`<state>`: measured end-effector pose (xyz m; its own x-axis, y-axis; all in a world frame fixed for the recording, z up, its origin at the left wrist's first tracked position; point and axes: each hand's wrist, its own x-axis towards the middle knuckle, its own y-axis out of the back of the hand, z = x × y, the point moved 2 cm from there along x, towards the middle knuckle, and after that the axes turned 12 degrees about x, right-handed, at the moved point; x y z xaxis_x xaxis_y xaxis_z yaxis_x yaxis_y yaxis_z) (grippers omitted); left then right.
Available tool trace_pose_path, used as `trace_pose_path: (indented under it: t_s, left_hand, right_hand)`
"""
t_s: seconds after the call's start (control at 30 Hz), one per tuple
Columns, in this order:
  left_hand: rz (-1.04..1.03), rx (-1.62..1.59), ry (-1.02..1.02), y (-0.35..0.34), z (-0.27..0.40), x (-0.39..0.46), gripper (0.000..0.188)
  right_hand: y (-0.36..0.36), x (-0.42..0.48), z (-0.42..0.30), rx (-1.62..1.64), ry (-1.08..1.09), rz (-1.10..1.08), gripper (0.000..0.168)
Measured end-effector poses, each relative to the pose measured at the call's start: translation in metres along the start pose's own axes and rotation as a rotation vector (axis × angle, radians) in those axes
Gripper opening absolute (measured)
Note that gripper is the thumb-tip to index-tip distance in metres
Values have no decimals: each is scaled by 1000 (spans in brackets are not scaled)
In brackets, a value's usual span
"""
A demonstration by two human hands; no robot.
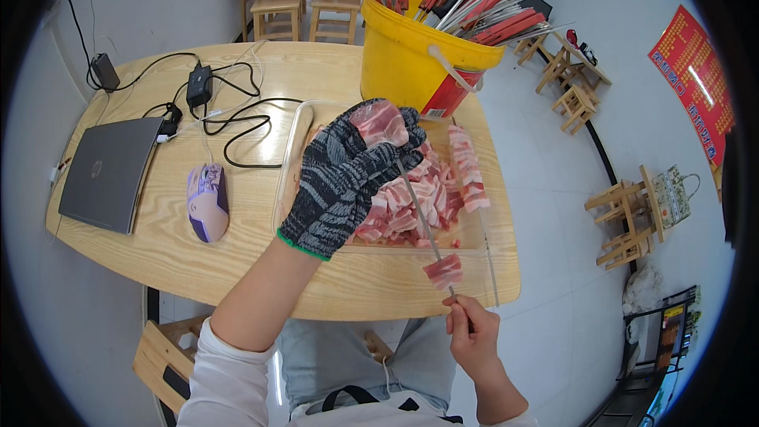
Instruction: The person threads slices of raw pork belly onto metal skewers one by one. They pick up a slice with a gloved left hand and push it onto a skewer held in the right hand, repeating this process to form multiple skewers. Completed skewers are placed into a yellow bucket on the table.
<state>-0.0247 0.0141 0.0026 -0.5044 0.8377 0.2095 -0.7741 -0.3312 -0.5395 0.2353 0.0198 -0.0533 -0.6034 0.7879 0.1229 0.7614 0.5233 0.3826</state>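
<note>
My left hand, in a dark grey knit glove with a green cuff, holds a slice of raw meat across its palm and fingers. My bare right hand grips the lower end of a thin metal skewer. One meat piece is threaded low on the skewer, just above my right fingers. The skewer's upper end meets the gloved fingers below the slice; its tip is hidden. Under the glove, a clear plastic tray contains a heap of cut raw meat. A loaded skewer lies over its right side.
Behind the tray stands a yellow bucket full of skewers with red handles. Leftward on the wooden table are a closed laptop, a mouse and a power adapter with cables. Wooden stools stand beyond.
</note>
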Motion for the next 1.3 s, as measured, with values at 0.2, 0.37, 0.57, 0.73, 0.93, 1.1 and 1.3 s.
trace_pose_path:
  t_s: [0.2,0.37,0.57,0.73,0.93,1.1,1.3]
  left_hand:
    - [-18,-81,-41,3,-2,-2,46]
    - [-13,1,-55,1,0,-3,48]
    - [25,40,-39,-5,3,-1,48]
    - [21,11,-54,-1,-4,0,47]
    - [45,-79,16,-2,0,-1,44]
    - [-41,-102,-45,1,5,-5,45]
    - [-71,-102,-25,-1,1,-3,44]
  right_hand:
    - [-1,-1,-2,-8,25,16,9]
    - [0,-2,-5,-20,-6,-8,10]
    - [1,-5,-2,6,18,10,10]
    - [1,-5,-1,10,56,9,11]
    - [1,-5,-4,20,9,-21,11]
    - [-1,-8,2,52,4,-29,12]
    - [1,-8,4,85,-2,-30,12]
